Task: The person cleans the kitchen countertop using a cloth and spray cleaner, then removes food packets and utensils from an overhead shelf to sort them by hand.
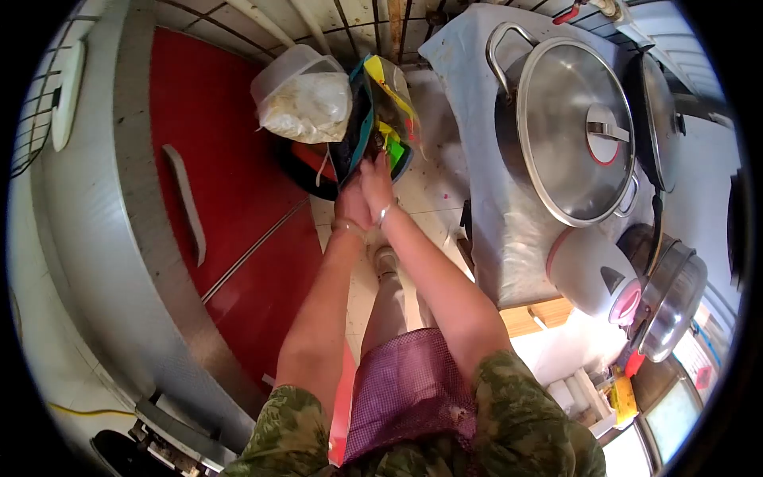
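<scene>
Both my arms reach down and forward to a dark bag with a teal edge point(363, 131). My left hand point(352, 203) is closed at the lower end of the bag's edge, its fingertips largely covered. Right beside it, touching, is my right hand point(377, 184). Its fingers bend together at the bag's opening, over something dark that I cannot make out. A clear packet with yellow bands point(391, 87) leans behind the bag. On the left sits a translucent plastic tub point(296, 63) with a cloudy plastic bag point(308, 111) against it. Beneath these shows a dark round basin point(318, 189).
A red cabinet point(230, 159) with a pale handle stands close on the left. To the right, a cloth-covered table point(497, 238) holds a large lidded steel pot point(568, 131), a white-and-pink appliance point(592, 274) and steel pans point(675, 302). Pipes run along the back wall.
</scene>
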A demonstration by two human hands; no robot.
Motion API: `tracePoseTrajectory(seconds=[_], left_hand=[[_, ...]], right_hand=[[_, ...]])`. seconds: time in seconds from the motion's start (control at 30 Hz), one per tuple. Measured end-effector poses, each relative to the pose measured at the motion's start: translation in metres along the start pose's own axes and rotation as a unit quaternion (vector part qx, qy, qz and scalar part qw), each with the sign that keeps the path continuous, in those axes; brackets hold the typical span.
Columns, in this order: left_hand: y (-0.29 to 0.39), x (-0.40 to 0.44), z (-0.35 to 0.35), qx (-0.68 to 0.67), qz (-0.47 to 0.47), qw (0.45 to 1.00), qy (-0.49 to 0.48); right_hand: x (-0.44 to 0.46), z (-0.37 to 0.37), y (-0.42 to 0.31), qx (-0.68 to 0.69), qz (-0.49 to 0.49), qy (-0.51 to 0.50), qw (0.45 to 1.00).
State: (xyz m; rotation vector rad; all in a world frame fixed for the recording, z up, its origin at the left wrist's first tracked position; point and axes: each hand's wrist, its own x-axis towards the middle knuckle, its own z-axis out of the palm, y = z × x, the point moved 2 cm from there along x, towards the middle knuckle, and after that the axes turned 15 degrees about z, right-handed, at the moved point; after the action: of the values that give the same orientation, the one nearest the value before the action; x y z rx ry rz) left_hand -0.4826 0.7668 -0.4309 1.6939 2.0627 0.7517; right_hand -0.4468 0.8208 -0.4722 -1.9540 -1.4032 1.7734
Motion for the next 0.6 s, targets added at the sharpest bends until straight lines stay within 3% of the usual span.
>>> tracePoseTrajectory(seconds=[0.07,0.13,0.17,0.23,0.27,0.3,0.37,0.43,0.5,0.57,0.6], left_hand=[[0.040,-0.014,-0.043,-0.004,-0.066,0.998,0.022],[0.041,-0.055,-0.012,-0.175,-0.168,0.962,0.129],[0.062,-0.075,-0.024,-0.036,-0.161,0.984,0.069],[0.081,-0.109,-0.005,-0.117,-0.242,0.961,0.069],[0.096,-0.117,-0.006,-0.139,-0.264,0.952,0.069],[0.132,-0.108,-0.038,-0.125,-0.254,0.957,0.070],[0.179,-0.109,-0.070,-0.082,-0.219,0.972,0.029],[0.203,-0.118,-0.069,-0.022,-0.168,0.984,-0.049],[0.234,-0.131,-0.062,-0.068,-0.163,0.983,-0.054],[0.271,-0.142,-0.079,-0.103,-0.144,0.984,-0.040],[0.295,-0.147,-0.099,-0.113,-0.125,0.985,-0.024]], right_hand=[[0.036,0.006,0.005,0.039,0.078,-0.033,0.996],[0.069,0.002,0.023,-0.007,0.169,-0.091,0.981],[0.046,-0.005,-0.004,-0.057,0.123,-0.059,0.989],[-0.037,-0.045,-0.065,-0.163,0.030,0.014,0.986],[-0.056,-0.055,-0.058,-0.142,-0.074,0.035,0.986],[-0.074,-0.072,-0.045,-0.122,-0.179,0.055,0.975],[-0.136,-0.125,-0.040,-0.140,-0.134,-0.089,0.977],[-0.196,-0.178,-0.013,-0.109,-0.036,-0.141,0.983],[-0.212,-0.224,0.053,-0.168,-0.137,-0.125,0.968],[-0.243,-0.265,0.075,-0.137,-0.100,-0.132,0.977],[-0.258,-0.279,0.073,-0.082,0.008,-0.157,0.984]])
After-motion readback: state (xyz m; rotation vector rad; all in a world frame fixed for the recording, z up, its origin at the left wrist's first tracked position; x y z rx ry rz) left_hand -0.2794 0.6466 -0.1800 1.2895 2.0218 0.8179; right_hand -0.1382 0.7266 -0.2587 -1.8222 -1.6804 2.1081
